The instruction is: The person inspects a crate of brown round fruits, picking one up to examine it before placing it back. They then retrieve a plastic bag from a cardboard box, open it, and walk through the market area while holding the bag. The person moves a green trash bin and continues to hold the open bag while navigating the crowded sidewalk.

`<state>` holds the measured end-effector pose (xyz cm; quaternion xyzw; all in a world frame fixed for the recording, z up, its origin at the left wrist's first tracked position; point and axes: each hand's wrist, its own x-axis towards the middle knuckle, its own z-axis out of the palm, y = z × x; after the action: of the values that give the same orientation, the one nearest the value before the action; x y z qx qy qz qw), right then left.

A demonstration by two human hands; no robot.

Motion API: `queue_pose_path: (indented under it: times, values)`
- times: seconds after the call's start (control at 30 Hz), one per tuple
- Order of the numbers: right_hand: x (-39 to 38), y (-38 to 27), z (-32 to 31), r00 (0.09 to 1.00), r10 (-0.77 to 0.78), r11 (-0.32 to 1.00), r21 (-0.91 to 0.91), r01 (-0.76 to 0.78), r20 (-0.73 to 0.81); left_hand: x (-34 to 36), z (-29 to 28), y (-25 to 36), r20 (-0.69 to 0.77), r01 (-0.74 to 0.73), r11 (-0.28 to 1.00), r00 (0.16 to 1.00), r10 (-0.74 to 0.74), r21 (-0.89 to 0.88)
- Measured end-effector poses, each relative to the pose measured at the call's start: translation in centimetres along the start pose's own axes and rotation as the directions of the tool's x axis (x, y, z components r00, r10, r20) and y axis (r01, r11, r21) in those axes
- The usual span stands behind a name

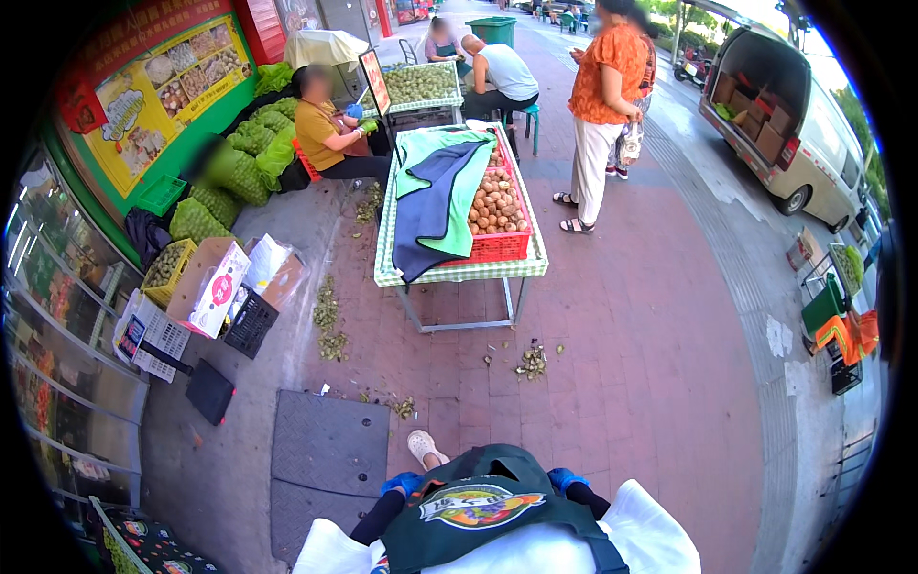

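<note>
street-side pavement [622, 364], red brick, daylight. table [483, 275] with a green checked cloth stands ahead of me, red crates [492, 249] of brown round nuts [497, 201] on it, navy-and-mint fabric [435, 210] draped over its left part. to the left, seated person in a mustard top [320, 124] near full green net sacks [244, 172]; to the right, standing person in an orange top [607, 81], and farther off a van [808, 153], rear open, boxes inside.

nearest thing to my hands: dark green apron [478, 475], at the bottom middle, on the front of my body over a white top [650, 536]. looks bunched and creased at its far edge, bright oval fruit badge [483, 508] on it, badge lying tilted to my view.

left hand [404, 481], blue glove, at the apron's left side, just above a pale clog [423, 446]. fingers mostly hidden; can't tell how far open, or whether they grip anything. right hand [566, 478], also blue-gloved, right beside the apron's other edge. fingers too small and partly covered, spread or curled can't tell. contact with the apron unclear for both.
</note>
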<state>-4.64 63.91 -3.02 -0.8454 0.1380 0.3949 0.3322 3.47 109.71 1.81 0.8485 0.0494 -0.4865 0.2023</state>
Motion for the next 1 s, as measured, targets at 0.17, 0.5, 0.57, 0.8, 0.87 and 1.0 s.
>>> queue_pose_path:
  times: [0.17,0.5,0.57,0.8,0.87,1.0]
  values:
    - [-1.5,-3.1,-0.2,0.997,0.061,0.994,0.087,-0.065,0.049,0.2,-0.3,-1.3,0.075,0.107,0.989,0.992,-0.1,-0.097]
    - [-0.5,-7.4,-4.1,0.997,0.064,0.985,0.162,-0.056,-0.042,0.8,0.4,-1.1,0.094,0.012,0.997,0.995,-0.019,0.075]
    - [-0.6,-7.3,-4.2,0.997,0.062,0.987,0.154,-0.053,-0.053,0.5,0.3,-0.6,0.073,0.014,0.998,0.997,-0.018,0.059]
    - [1.2,-4.2,-1.9,0.999,0.039,0.987,0.159,-0.038,-0.007,1.3,0.8,-1.7,0.034,-0.008,0.998,0.999,0.01,-0.055]
    - [1.9,-2.4,-1.0,0.999,0.032,0.985,0.171,-0.03,-0.008,1.9,1.2,-1.7,0.025,0.015,0.997,1.0,-0.014,-0.072]
    - [1.9,-1.6,-0.8,0.996,0.084,0.985,0.151,-0.08,-0.017,2.1,0.9,-1.4,0.049,0.006,0.996,0.999,-0.002,-0.084]
